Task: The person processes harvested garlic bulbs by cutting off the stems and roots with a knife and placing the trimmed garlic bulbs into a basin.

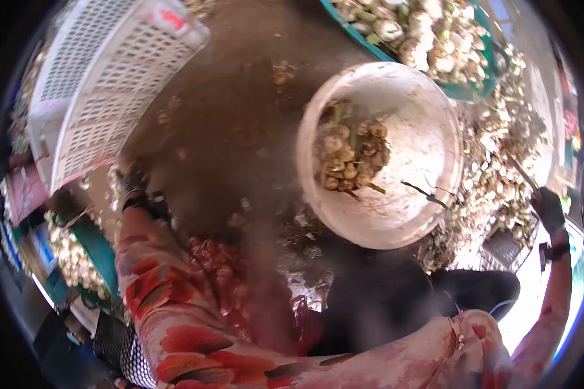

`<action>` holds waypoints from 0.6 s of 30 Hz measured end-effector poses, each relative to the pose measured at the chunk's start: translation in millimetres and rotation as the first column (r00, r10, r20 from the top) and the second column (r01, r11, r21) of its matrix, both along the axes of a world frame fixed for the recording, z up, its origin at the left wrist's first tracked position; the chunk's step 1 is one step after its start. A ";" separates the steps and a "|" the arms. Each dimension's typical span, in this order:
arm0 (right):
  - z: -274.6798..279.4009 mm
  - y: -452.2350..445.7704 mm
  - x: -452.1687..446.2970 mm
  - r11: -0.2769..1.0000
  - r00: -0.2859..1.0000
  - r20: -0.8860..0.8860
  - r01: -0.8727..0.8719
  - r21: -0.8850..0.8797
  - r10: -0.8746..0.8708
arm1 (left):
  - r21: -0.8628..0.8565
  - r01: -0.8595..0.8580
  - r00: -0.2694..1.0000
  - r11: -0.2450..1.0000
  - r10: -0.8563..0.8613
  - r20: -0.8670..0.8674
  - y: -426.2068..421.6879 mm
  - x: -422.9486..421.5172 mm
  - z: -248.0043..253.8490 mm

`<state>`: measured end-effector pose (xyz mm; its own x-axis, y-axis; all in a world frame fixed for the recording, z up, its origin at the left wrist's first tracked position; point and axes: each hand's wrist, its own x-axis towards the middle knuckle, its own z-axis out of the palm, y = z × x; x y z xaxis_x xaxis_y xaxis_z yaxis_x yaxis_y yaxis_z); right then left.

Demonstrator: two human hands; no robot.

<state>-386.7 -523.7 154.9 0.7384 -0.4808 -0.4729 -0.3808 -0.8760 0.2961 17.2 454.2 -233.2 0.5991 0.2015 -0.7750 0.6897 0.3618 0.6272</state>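
Note:
My left hand, in a dark glove, reaches down beside the lower edge of a white plastic crate. Its fingers are dim and blurred, so I cannot make out whether they grip anything. Far to the right, my right hand, also dark-gloved, is closed around a thin brown stick-like tool that points up and left. Between my hands stands a whitish round tub holding a clump of garlic-like bulbs with stems. A dark twig-like piece lies inside the tub.
A green basin heaped with pale bulbs stands behind the tub. Loose bulbs and husks cover the ground on the right. Red netting lies near my lap. Another green container with bulbs is at the left.

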 end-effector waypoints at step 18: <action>143.6 -35.8 -152.6 0.820 0.874 -0.440 -0.400 -0.410 0.206 | 0.501 0.650 0.507 0.571 -0.817 0.275 -250.0 83.3 213.7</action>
<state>-539.3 -559.5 298.5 0.7066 -0.4952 -0.5055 0.0991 -0.6381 0.7635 100.5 204.2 -19.5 0.8731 -0.3163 -0.3710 0.2298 -0.4040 0.8854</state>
